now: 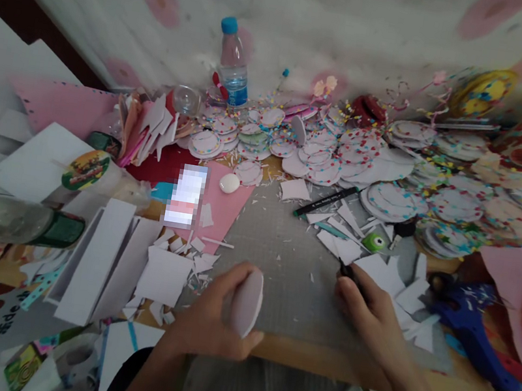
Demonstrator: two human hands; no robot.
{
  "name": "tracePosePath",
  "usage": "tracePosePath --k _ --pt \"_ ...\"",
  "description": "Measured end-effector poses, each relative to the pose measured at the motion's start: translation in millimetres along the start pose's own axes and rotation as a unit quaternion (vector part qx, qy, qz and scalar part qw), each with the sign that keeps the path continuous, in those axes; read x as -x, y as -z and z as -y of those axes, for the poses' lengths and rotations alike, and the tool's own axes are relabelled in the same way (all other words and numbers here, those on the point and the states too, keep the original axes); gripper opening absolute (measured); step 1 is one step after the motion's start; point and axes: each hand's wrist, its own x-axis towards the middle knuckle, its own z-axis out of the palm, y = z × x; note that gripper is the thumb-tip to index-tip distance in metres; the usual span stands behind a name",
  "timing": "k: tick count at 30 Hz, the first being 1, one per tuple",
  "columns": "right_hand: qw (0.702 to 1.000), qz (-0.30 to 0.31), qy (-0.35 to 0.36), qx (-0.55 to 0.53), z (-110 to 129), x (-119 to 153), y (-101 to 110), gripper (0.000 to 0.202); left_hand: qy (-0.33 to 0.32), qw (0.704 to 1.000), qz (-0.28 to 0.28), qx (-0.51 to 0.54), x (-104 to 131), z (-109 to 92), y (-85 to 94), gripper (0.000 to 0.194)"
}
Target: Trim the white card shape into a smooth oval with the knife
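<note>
Near the table's front edge, my left hand (215,314) grips a white disc (247,304) that looks like foam board, tilted up on edge between thumb and fingers. My right hand (372,309) is closed around a slim black pen-like tool (345,270); its exact kind is mostly hidden by my fingers. The tool points toward white cut strips on the grey cutting mat (279,271). A black marker with green ends (325,201) and a small green item with an eye design (374,242) lie beyond my right hand.
Decorated white discs (392,200) crowd the back, near a water bottle (234,66). A blue glue gun (473,325) lies at right. To the left are a blurred-out phone (185,197) on pink paper, a white box (96,262) and scattered scraps (163,276).
</note>
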Motion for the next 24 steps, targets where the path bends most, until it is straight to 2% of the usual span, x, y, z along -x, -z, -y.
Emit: tracePosePath --k 1,6,10,12,14,16,19,21,24 --pt "0.999 -0.003 0.001 -0.034 1 1 -1 0.028 0.010 0.998 -0.034 -0.049 -4 2 -4.3 0.044" --pt "0.976 -0.072 0.010 -0.206 9 4 -18 0.015 -0.041 0.974 -0.091 -0.202 -28 26 -26.1 0.066" --pt "0.965 -0.125 0.052 -0.223 11 8 -31 0.015 -0.056 0.955 -0.107 -0.271 -37 45 -35.3 0.087" --pt "0.963 -0.138 0.058 -0.226 11 10 -37 0.016 -0.069 0.951 -0.116 -0.279 -36 48 -36.5 0.099" --pt "0.955 -0.153 0.050 -0.250 11 13 -43 0.018 -0.091 0.949 -0.140 -0.269 -32 47 -34.8 0.102" --pt "0.945 -0.172 0.044 -0.274 11 14 -48 0.020 -0.119 0.946 -0.182 -0.240 -25 44 -30.0 0.088" --pt "0.939 -0.195 0.039 -0.280 9 14 -54 0.019 -0.135 0.943 -0.255 -0.163 -10 38 -19.0 0.054" --pt "0.939 -0.204 0.030 -0.277 8 14 -56 0.019 -0.113 0.945 -0.286 -0.107 3 35 -12.0 0.039" --pt "0.938 -0.209 0.018 -0.277 7 14 -57 0.021 -0.066 0.951 -0.299 -0.050 25 36 -6.7 0.028"
